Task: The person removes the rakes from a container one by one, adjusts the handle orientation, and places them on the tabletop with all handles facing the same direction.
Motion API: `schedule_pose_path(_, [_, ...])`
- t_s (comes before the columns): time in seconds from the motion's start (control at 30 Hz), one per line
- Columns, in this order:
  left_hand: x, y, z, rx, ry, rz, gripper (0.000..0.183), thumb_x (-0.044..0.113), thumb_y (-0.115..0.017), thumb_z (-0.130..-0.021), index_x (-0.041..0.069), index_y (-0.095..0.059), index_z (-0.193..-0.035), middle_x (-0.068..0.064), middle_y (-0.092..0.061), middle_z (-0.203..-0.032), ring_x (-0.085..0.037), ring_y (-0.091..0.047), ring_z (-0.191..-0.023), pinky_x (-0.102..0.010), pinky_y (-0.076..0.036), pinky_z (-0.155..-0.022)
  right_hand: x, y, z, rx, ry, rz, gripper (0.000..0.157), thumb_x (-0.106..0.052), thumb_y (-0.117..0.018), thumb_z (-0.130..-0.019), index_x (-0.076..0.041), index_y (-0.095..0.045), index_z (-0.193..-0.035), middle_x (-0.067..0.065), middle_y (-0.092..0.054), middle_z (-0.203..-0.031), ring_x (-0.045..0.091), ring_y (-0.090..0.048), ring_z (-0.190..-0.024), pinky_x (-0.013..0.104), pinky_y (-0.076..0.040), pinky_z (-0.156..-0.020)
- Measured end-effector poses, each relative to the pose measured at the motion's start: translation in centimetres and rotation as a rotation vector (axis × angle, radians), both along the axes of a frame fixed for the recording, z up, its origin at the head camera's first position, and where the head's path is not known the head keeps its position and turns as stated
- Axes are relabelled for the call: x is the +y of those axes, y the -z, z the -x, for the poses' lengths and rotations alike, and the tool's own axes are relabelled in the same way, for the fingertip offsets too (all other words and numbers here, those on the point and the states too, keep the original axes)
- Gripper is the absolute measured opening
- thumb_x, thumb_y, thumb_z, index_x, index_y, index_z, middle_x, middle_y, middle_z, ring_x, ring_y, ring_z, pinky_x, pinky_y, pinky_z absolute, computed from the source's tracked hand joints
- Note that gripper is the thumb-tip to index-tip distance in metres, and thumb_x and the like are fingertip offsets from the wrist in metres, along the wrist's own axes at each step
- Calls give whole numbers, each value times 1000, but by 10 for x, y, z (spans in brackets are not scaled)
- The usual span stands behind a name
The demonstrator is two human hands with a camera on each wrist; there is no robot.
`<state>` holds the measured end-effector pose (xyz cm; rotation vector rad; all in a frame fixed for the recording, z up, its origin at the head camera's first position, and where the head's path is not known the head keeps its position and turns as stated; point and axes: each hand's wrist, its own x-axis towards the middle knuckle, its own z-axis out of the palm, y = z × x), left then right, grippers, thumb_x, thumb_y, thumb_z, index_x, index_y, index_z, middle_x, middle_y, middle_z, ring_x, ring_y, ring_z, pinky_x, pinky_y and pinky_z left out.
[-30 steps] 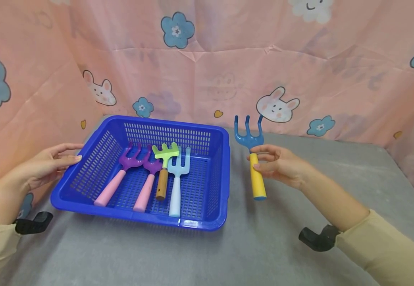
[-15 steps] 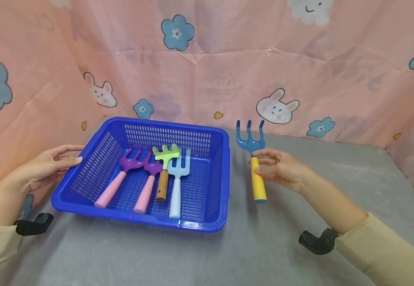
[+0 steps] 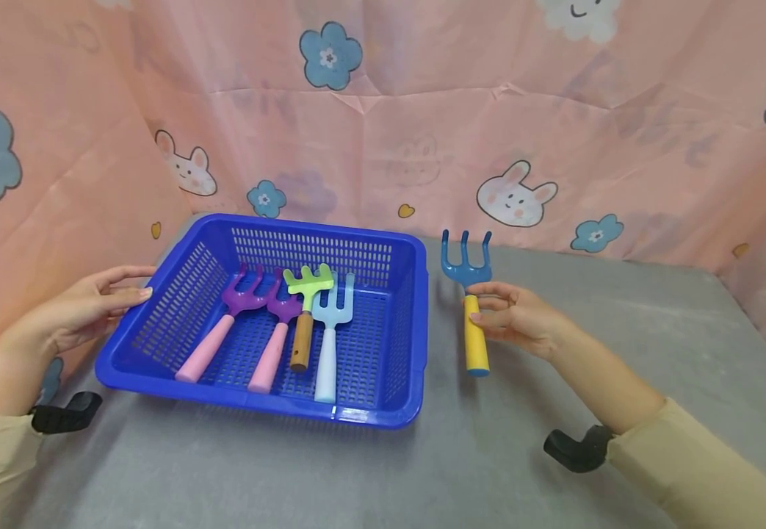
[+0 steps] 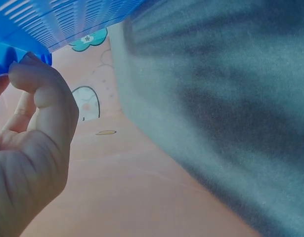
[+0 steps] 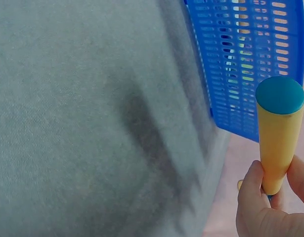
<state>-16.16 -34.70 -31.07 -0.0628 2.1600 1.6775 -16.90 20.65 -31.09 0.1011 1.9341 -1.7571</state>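
My right hand [image 3: 521, 319] pinches the upper part of the yellow handle of a garden hand rake [image 3: 477, 349]. Its three blue tines point toward the back wall, and a shadow below in the right wrist view [image 5: 278, 143] shows it off the table. A blue plastic basket [image 3: 257, 400] stands to its left, its left rim held between the thumb and fingers of my left hand [image 3: 88, 312]. Inside lie two purple hand rakes with pink handles [image 3: 204, 349], a green one with a brown handle [image 3: 301, 342] and a light blue one [image 3: 326, 360], side by side.
A grey tabletop [image 3: 257, 477] lies under everything. Pink cloth [image 3: 409, 125] printed with flowers and rabbits hangs behind and along both sides. Each wrist bears a black mount [image 3: 577, 450]. The rake is right of the basket's right wall [image 5: 255, 59], apart from it.
The blue-tined rake has come slightly down and toward me in my right hand, and its handle now stands straighter. My left hand and the basket have stayed in place.
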Motion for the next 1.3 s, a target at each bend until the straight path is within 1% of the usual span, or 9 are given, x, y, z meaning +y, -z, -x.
schedule_pose_path(0.13, [0,1,0,-3,-2,-5,27,13,-50,-97,37,-50,-109,8,-68,-92,-14,-67,-81,-31,-57,-68,0,5,2,-14,8,-11,50,-3,-63,-88,1,-38,-132,10,-56,-123,19,-57,-98,51,-35,-103])
schedule_pose_path(0.27, [-2,1,0,9,-1,-21,27,13,-50,-97,36,-50,-111,7,-68,-93,-14,-67,-82,-31,-57,-68,-1,10,4,-30,4,-21,55,-3,-62,-88,3,-34,-135,18,-47,-135,17,-57,-96,50,-35,-103])
schedule_pose_path(0.37, [-3,2,-1,14,2,-33,27,13,-50,-97,35,-50,-112,6,-69,-93,-15,-67,-82,-32,-57,-68,-1,13,6,-42,3,-18,57,-2,-60,-88,4,-31,-137,23,-39,-140,16,-57,-95,49,-36,-103])
schedule_pose_path(0.47, [-3,2,0,13,4,-42,27,12,-50,-97,35,-50,-112,5,-69,-94,-16,-67,-82,-33,-57,-67,0,17,7,-54,5,-11,57,-1,-60,-89,5,-30,-137,24,-38,-140,16,-57,-95,47,-37,-103])
schedule_pose_path(0.63, [-2,1,1,25,10,-1,27,13,-49,-98,35,-48,-113,7,-68,-94,-15,-67,-82,-33,-57,-68,1,23,7,-66,19,4,56,-2,-60,-88,4,-32,-136,20,-46,-133,16,-57,-94,45,-39,-101])
schedule_pose_path(0.83, [-2,1,1,27,11,-13,27,12,-49,-97,35,-48,-112,7,-68,-94,-15,-67,-83,-33,-57,-68,0,28,11,-65,15,9,55,-2,-61,-88,4,-33,-135,15,-53,-127,16,-57,-93,43,-42,-99])
schedule_pose_path(0.97, [-2,0,3,29,0,-1,27,13,-50,-97,36,-49,-111,7,-68,-93,-14,-67,-82,-33,-57,-67,-1,30,14,-57,9,17,55,-1,-59,-89,5,-31,-136,19,-48,-131,15,-57,-93,44,-41,-100])
schedule_pose_path(1.17, [-4,1,3,18,5,-8,27,13,-50,-97,34,-47,-114,6,-68,-94,-15,-67,-83,-33,-57,-67,-2,34,15,-61,-10,10,57,0,-56,-90,6,-27,-139,27,-34,-141,13,-56,-95,43,-40,-101])
schedule_pose_path(1.3, [-5,2,2,14,6,-12,27,13,-49,-97,34,-47,-114,5,-68,-94,-15,-67,-82,-32,-57,-67,-3,39,14,-69,-13,3,57,0,-55,-91,6,-27,-140,28,-33,-141,13,-56,-95,45,-37,-102])
